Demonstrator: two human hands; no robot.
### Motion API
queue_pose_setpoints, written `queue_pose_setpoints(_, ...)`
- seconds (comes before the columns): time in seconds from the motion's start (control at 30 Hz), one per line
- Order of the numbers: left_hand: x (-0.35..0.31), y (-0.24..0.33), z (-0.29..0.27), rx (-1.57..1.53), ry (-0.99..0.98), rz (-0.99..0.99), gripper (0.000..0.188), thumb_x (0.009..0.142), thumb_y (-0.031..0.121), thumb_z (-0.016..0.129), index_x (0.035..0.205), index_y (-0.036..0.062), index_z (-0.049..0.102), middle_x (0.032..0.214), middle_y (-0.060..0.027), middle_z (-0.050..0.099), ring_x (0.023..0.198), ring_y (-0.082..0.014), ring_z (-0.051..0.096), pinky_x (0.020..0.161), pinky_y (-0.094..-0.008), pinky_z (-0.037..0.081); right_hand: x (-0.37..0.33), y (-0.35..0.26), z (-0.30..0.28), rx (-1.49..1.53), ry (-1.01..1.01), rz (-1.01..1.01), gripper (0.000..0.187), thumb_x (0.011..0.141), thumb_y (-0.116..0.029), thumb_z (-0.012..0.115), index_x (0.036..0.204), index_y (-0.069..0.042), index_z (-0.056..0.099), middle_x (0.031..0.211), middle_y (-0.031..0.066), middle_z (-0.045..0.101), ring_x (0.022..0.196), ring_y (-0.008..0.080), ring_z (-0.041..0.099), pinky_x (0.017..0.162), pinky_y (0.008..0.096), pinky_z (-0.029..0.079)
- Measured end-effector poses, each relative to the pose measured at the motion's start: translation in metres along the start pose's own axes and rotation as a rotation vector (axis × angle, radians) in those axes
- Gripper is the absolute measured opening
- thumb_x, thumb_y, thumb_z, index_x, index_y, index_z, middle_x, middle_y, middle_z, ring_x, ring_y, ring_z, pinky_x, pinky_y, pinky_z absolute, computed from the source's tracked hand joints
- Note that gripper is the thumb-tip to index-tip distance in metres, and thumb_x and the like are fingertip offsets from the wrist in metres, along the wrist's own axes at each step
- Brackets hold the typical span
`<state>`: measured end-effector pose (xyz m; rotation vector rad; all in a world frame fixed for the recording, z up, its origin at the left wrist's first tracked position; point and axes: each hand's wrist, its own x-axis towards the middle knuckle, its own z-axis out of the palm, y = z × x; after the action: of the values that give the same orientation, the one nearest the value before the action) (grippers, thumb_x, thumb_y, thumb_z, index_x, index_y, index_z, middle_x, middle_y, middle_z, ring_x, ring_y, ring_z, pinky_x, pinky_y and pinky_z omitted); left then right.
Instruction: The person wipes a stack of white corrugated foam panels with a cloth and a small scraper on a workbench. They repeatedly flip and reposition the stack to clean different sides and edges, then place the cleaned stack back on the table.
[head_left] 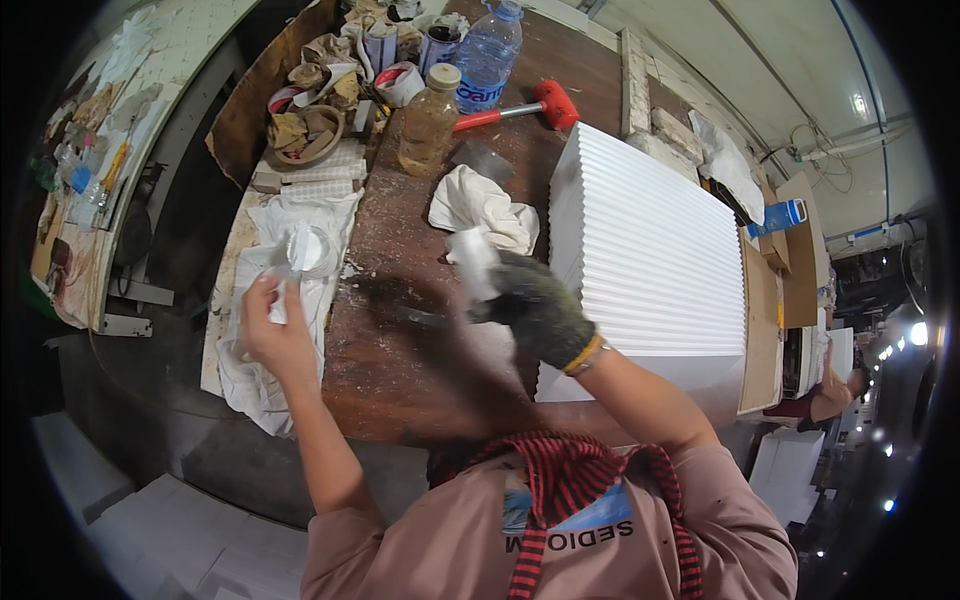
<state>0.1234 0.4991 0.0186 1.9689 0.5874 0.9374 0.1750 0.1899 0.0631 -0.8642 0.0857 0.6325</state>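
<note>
My bare left hand (272,325) is closed in a pinch over a white cloth (250,345). A small whitish piece shows at its fingertips; its kind is unclear. Just beyond them sits a round container of white paste (307,247). On my right hand (535,308) is a dark work glove with a yellow cuff edge. Those gloved fingers are closed round a white block-like piece (474,262), smeared by motion, above the brown tabletop (385,395). A crumpled off-white rag (485,208) lies just beyond it. Right of the glove stands a large white block with a ribbed top (650,250).
Farther back are a jar of yellowish liquid (428,125), a large water bottle (488,60) and a red-headed mallet (555,105). A bowl of scraps (328,150) and several cans crowd the back left. Another person (830,395) is at the far right.
</note>
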Motion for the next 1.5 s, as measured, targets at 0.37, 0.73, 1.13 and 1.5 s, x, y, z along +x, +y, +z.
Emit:
queue_pose_setpoints(0.37, -0.071, 0.054, 0.207, 0.190, -0.733, 0.662, 0.055, 0.074, 0.023, 0.081, 0.123, 0.0047, 0.065, 0.143, -0.0148, 0.052, 0.136, -0.0351, 0.044, 0.113, -0.0543, 0.035, -0.135, -0.077, -0.070, -0.025, 0.576, -0.374, 0.024, 0.093, -0.016, 0.066, 0.112, -0.002, 0.064, 0.086, 0.0130, 0.066, 0.084, 0.0282, 0.068, 0.081, 0.0464, 0.058)
queue_pose_setpoints(0.73, -0.145, 0.093, 0.059, 0.028, -1.369, 0.427, 0.029, 0.072, 0.031, 0.070, 0.093, 0.0107, 0.067, 0.074, -0.0156, 0.070, 0.073, -0.0396, 0.069, 0.068, -0.0506, 0.053, -0.162, -0.037, -0.067, -0.816, 0.895, -0.577, 0.028, 0.089, -0.004, 0.073, 0.117, 0.002, 0.070, 0.105, 0.0076, 0.072, 0.092, 0.0144, 0.066, 0.084, 0.0295, 0.055)
queue_pose_setpoints(1.13, -0.241, 0.082, 0.073, -0.090, -1.235, 0.437, 0.034, 0.074, 0.032, 0.074, 0.094, 0.0049, 0.067, 0.084, -0.0170, 0.072, 0.072, -0.0406, 0.070, 0.065, -0.0514, 0.055, -0.129, -0.005, -0.052, -1.787, 0.852, -0.862, 0.029, 0.074, -0.016, 0.082, 0.100, -0.007, 0.073, 0.075, 0.0049, 0.068, 0.078, 0.0250, 0.066, 0.113, 0.0510, 0.039)
queue_pose_setpoints(1.5, -0.253, 0.067, 0.078, -0.112, -1.109, 0.504, 0.028, 0.073, 0.029, 0.073, 0.087, 0.0079, 0.061, 0.077, -0.0129, 0.067, 0.065, -0.0391, 0.066, 0.058, -0.0528, 0.051, -0.187, -0.042, -0.115, -1.948, 1.399, -0.572, 0.020, 0.080, -0.025, 0.077, 0.092, -0.011, 0.070, 0.071, 0.0023, 0.064, 0.074, 0.0232, 0.065, 0.110, 0.0492, 0.040)
